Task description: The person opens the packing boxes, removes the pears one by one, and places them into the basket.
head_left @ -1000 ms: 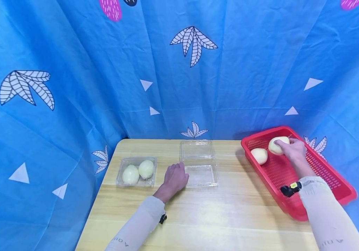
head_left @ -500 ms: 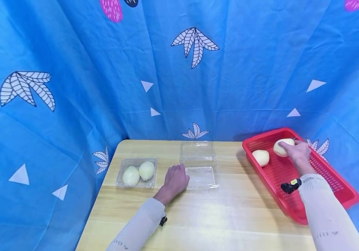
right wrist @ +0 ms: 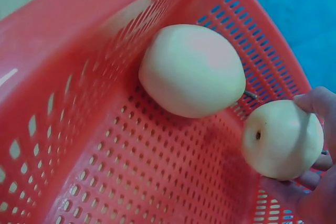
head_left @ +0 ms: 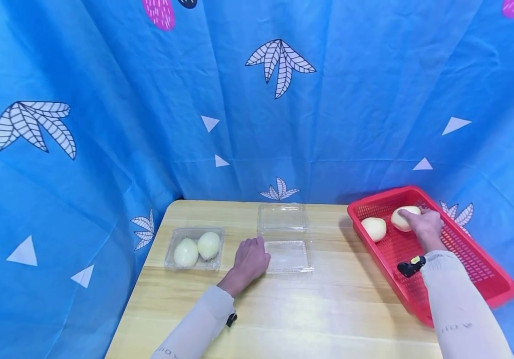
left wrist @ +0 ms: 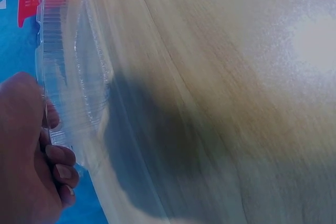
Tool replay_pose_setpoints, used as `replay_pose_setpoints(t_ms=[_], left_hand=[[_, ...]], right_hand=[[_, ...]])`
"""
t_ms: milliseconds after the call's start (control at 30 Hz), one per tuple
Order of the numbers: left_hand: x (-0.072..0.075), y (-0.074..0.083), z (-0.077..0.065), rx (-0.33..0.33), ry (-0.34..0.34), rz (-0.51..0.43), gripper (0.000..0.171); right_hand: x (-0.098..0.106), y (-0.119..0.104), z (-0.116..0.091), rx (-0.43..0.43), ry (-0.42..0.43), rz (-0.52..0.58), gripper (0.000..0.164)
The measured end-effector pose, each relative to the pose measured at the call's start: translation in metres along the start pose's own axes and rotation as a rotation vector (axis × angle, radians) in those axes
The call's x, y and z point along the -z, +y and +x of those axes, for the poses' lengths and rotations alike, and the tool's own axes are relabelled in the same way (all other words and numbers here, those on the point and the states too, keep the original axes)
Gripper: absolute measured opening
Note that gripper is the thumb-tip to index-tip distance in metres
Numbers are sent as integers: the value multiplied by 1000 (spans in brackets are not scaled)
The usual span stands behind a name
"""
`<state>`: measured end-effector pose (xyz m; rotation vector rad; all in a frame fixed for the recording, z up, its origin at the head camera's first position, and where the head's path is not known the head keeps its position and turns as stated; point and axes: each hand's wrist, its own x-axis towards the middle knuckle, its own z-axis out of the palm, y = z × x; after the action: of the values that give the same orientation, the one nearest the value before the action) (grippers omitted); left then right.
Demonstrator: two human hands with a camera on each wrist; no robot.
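Looks like the picking-up step: right hand [head_left: 427, 228] pinches a pear [head_left: 404, 219] inside the red basket [head_left: 504, 290], right of frame, while the left hand [head_left: 250, 259] grips the clear box [head_left: 289, 256] mid-frame — next probably calls for a clean lift.

Basket [head_left: 504, 292] and open box [head_left: 287, 255], obscured, head view.
Basket: near side partly behind right sleeve [head_left: 456, 299]; open box: left edge partly behind left hand [head_left: 251, 258]; pale fruit [head_left: 401, 222]: partly behind right hand [head_left: 428, 228]; lettering [head_left: 467, 325]: too small to read.
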<state>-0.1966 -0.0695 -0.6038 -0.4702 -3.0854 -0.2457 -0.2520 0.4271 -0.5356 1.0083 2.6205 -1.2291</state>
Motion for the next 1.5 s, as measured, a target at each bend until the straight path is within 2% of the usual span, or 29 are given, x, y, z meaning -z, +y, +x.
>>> replay_pose_setpoints(t_ms=[133,500,733,900,1067,1233,1500], left_hand=[[0,-1,-1,-13,20,5,16],[0,2,-2,4,-13,-5,14],[3,2,-2,-4,-12,7,15],[2,0,-1,-6,-10,8,15],[3,-5,1,-3,-3,28,17],[6,-9,3,-15,-13,39,17],[10,-14,9,-17,-31,26,16]], right_hand=[[-2,1,0,5,3,-28,83],[-3,12,4,-16,-2,-41,76],[-9,17,1,-50,11,64,68],[-12,17,-1,-1,14,58,69],[-16,16,1,55,32,9,61],[-20,18,5,80,54,-34,57],[-21,16,6,88,49,-28,59]])
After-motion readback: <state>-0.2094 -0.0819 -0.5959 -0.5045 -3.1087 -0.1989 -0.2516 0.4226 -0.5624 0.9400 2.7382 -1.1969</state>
